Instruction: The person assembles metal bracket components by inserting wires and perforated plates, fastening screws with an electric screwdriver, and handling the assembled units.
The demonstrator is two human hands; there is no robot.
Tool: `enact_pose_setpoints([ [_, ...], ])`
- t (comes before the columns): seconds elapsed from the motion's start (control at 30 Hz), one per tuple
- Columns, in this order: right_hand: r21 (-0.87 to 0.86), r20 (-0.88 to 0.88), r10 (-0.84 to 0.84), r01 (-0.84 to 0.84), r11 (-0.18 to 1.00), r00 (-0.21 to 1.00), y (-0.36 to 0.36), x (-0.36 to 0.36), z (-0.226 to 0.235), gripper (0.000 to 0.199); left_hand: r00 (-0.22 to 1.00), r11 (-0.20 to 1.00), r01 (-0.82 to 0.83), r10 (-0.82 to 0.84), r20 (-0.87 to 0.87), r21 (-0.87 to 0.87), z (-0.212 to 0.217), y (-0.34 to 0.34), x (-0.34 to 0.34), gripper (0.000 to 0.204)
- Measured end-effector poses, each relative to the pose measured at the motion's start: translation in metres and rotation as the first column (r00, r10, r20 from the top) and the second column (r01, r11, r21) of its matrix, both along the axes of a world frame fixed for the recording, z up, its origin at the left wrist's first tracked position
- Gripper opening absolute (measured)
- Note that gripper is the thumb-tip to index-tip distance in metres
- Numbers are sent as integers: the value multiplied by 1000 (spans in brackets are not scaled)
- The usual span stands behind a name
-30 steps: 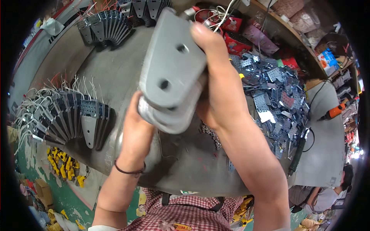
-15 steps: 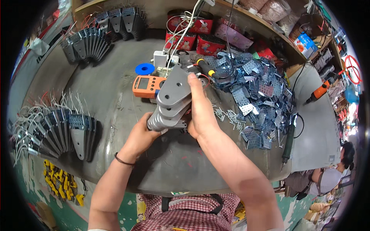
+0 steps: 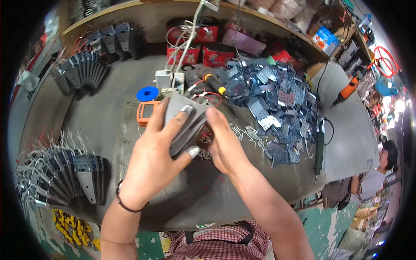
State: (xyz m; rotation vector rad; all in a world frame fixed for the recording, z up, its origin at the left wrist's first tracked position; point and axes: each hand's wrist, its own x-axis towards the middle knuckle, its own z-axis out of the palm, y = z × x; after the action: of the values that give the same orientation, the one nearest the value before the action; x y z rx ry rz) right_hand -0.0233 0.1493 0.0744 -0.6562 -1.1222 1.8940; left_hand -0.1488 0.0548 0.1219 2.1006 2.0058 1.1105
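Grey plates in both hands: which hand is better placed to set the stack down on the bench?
Left, probably. The left hand wraps the stack of grey plates from above, fingers spread across it. The right hand only steadies its right edge, so it seems freer to let go. The workbench lies just beneath.

A grey workbench [image 3: 130,91] is seen, on which fanned rows of grey metal plates [image 3: 80,73] are laid at the far left and the near left [image 3: 73,177]. An orange meter [image 3: 146,112], a blue tape roll [image 3: 147,93], a heap of small perforated plates [image 3: 277,99] and a screwdriver tool [image 3: 319,149] are also laid there.
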Motion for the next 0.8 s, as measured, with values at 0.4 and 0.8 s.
enact_pose_setpoints([
  [0.4, -198, 442, 336, -275, 941, 832, -51, -31, -70, 28, 997, 983, 68, -71, -6, -172, 10, 11, -22, 73],
  [0.8, -18, 360, 463, -490, 871, 810, -14, -8, -72, 28, 971, 969, -103, 50, -233, -223, 44, 31, 8, 58],
])
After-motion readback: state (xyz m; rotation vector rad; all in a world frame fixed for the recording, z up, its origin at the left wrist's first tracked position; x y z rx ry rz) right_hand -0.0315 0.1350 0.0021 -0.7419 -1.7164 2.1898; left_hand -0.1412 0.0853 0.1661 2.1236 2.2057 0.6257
